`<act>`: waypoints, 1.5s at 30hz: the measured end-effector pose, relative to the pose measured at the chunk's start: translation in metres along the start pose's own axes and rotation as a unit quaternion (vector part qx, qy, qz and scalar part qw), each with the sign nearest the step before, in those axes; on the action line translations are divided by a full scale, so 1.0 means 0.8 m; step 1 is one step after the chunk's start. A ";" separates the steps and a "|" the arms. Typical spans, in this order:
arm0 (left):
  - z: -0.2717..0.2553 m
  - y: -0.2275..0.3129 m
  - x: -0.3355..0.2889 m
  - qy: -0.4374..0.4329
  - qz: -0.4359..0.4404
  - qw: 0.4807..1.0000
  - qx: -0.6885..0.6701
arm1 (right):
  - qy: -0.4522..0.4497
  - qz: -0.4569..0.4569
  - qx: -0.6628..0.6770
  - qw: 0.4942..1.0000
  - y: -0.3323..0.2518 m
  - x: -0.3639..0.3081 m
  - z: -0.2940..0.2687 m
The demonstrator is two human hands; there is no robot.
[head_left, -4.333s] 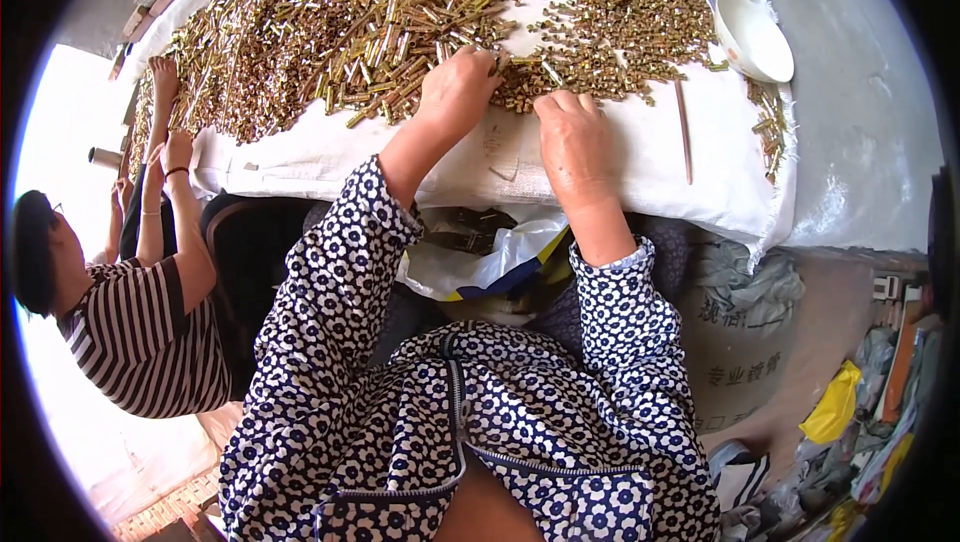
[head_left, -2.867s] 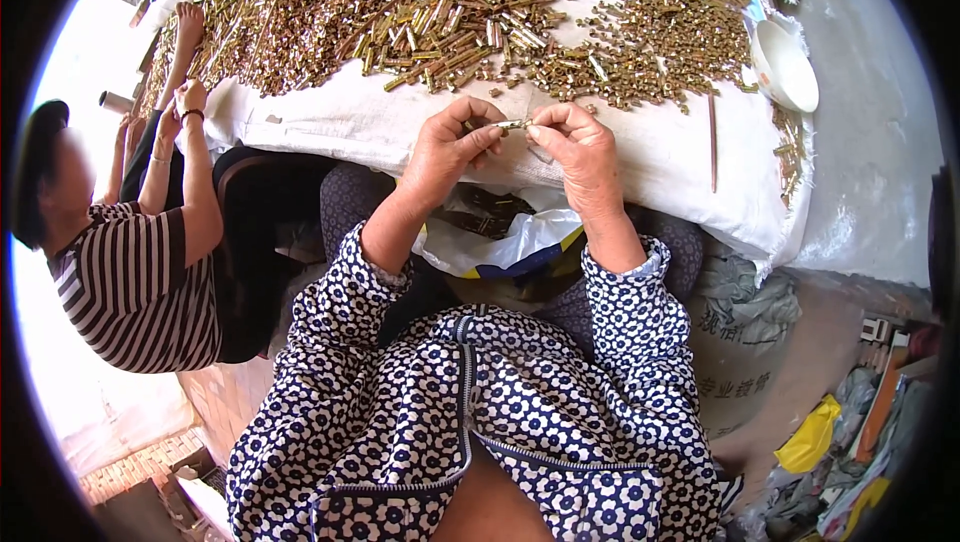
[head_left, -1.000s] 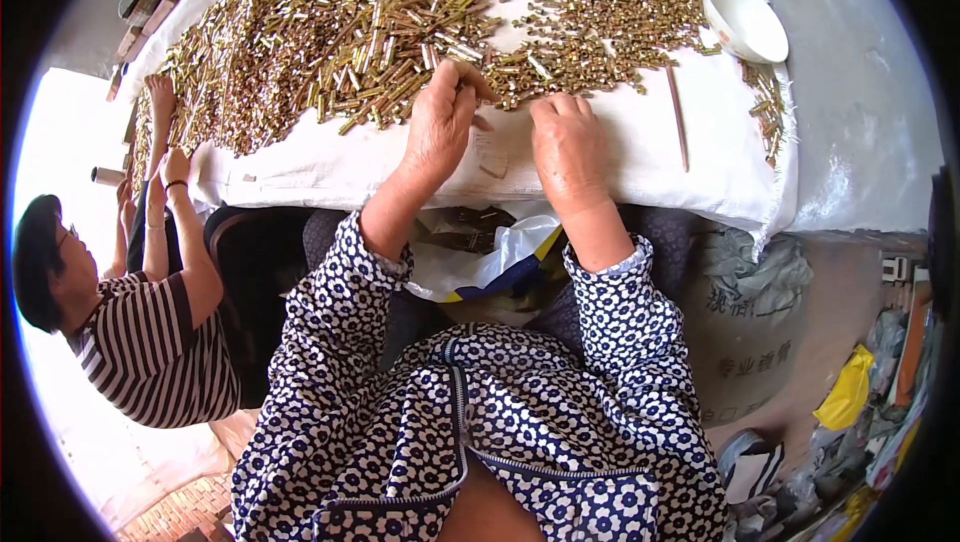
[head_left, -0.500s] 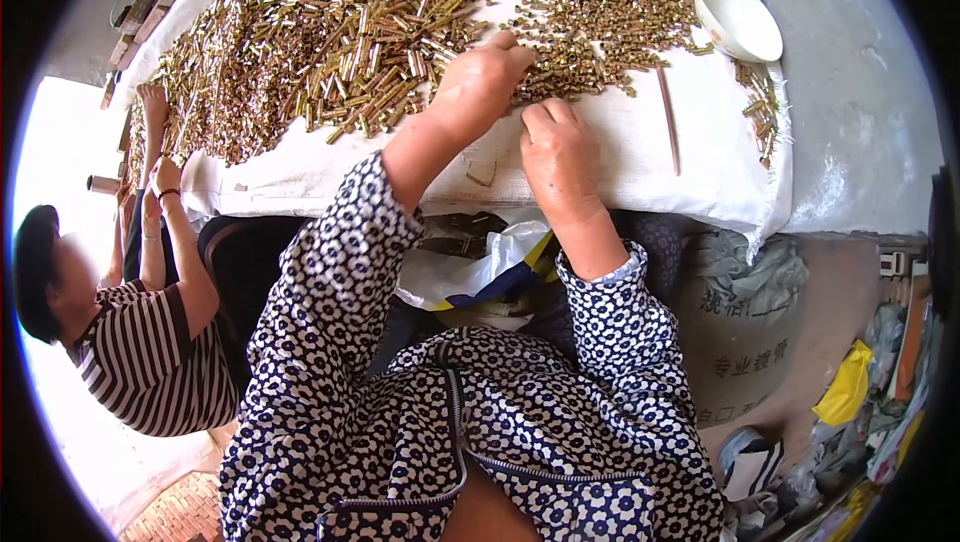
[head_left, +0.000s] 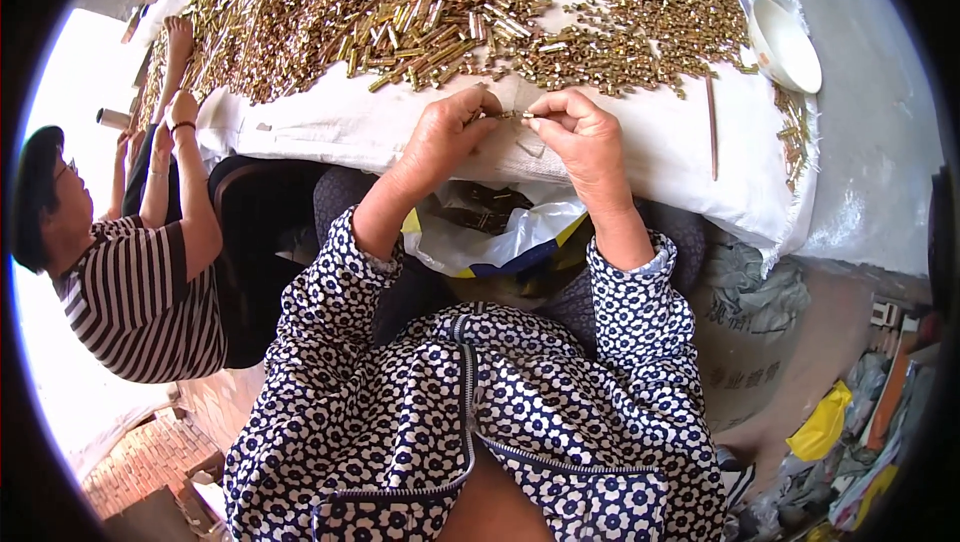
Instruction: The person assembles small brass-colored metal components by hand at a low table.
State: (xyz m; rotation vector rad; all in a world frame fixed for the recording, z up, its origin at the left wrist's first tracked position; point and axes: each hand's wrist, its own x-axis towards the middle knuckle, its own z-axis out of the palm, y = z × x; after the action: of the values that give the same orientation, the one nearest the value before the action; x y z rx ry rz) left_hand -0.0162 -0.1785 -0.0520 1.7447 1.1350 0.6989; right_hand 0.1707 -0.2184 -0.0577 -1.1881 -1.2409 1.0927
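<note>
Both my hands meet above the near part of the white cloth, thumbs and fingertips pinched. My left hand [head_left: 445,134] is closed on one end of a small brass-coloured metal piece [head_left: 514,115]. Opposite it, my right hand [head_left: 582,134] is closed on a small shiny metal piece at the other end. Whether these are joined is too small to tell. Beyond my hands lie a big heap of brass-coloured metal tubes [head_left: 430,22] and, to its right, a spread of short brass-coloured metal pieces [head_left: 670,32].
A white bowl [head_left: 785,45] tilts at the cloth's right edge, near a thin brown stick [head_left: 712,129]. An open plastic bag [head_left: 495,232] hangs below the table edge between my knees. At left, a person in a striped shirt [head_left: 145,292] reaches toward the table.
My left hand has come back from the metal pieces toward me, and both hands now meet fingertip to fingertip with small pieces between them. The view has shifted slightly.
</note>
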 end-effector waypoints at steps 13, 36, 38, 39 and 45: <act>0.002 -0.007 -0.024 0.013 -0.006 0.973 -0.232 | -0.036 0.034 0.030 0.998 -0.003 -0.006 0.009; 0.013 -0.001 -0.020 0.062 0.035 0.956 -0.285 | -0.055 0.052 0.124 0.989 -0.009 -0.002 0.004; 0.016 0.000 -0.020 0.065 0.049 0.954 -0.288 | -0.060 0.079 0.192 0.976 -0.012 -0.003 0.003; 0.017 0.001 -0.019 0.065 0.045 0.953 -0.292 | -0.059 0.078 0.192 0.976 -0.011 -0.004 0.003; 0.025 -0.002 -0.011 0.043 0.057 0.973 -0.221 | -0.026 -0.022 -0.028 0.999 -0.005 -0.006 -0.004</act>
State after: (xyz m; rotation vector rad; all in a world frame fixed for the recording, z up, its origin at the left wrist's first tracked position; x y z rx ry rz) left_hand -0.0038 -0.1939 -0.0619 1.4155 0.8563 1.0203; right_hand 0.1737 -0.2233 -0.0540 -1.1764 -1.3395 1.0683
